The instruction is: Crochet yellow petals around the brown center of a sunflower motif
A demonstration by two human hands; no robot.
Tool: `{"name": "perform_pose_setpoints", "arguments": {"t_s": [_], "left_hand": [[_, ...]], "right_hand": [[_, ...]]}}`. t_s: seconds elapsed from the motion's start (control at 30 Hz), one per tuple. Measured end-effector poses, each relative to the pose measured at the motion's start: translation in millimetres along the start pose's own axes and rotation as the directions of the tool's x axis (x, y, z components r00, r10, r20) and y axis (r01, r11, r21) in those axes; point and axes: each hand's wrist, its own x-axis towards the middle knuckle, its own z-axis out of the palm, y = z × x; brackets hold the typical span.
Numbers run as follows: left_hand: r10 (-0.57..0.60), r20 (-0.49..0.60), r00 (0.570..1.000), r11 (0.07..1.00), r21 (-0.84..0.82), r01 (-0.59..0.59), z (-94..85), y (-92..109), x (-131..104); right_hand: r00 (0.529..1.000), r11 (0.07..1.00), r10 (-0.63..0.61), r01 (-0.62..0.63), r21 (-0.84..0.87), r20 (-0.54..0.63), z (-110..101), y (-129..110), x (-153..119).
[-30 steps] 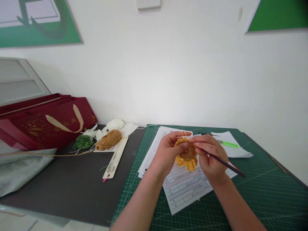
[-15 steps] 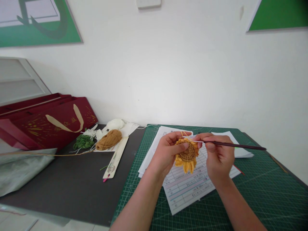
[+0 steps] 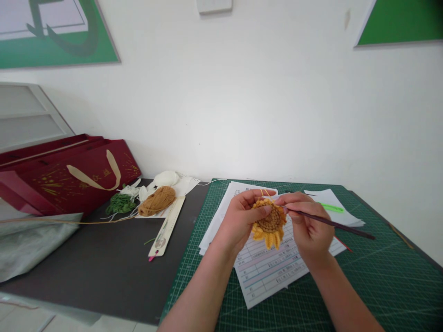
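Observation:
A crocheted sunflower with a brown centre and yellow petals is pinched in my left hand, thumb across its face. Yellow yarn loops over my left index finger. My right hand is closed around a crochet hook with a dark handle. The hook's thin metal end meets the flower's right upper edge; its very tip is hidden among the stitches. Below the hands lie printed sheets on a green cutting mat.
To the left are a brown yarn ball, green yarn, white yarn and a ruler on the dark table. Red gift bags stand against the wall. A bright green strip lies on paper at right.
My right hand has moved slightly left, toward the flower. The hook has tilted, its handle end dropping and its tip going into the flower's edge. My left hand stays nearly still.

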Motion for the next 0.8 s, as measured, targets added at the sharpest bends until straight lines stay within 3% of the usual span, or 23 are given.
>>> {"name": "perform_pose_setpoints", "arguments": {"t_s": [0.2, 0.43, 0.6, 0.8], "left_hand": [[0.006, -0.013, 1.000, 0.998, -0.057, -0.007, 6.4, 4.6, -1.7], [0.009, -0.050, 0.999, 0.992, -0.127, -0.016, 12.6, 7.5, -3.0], [0.022, -0.045, 0.999, 0.996, -0.085, -0.026, 11.4, 6.6, -3.8], [0.046, -0.027, 0.999, 0.999, -0.014, -0.046, 3.7, 2.8, -4.0]], "right_hand": [[0.995, 0.986, -0.100, 0.103, -0.131, 0.032, -1.7, -5.9, 1.3], [0.992, 0.981, -0.124, 0.126, -0.148, 0.020, 0.6, -7.1, 3.0], [0.997, 0.993, -0.072, 0.071, -0.095, -0.006, 2.1, -4.0, -0.8], [0.982, 0.995, 0.091, -0.082, 0.059, -0.163, 10.0, -3.9, -3.1]]}}
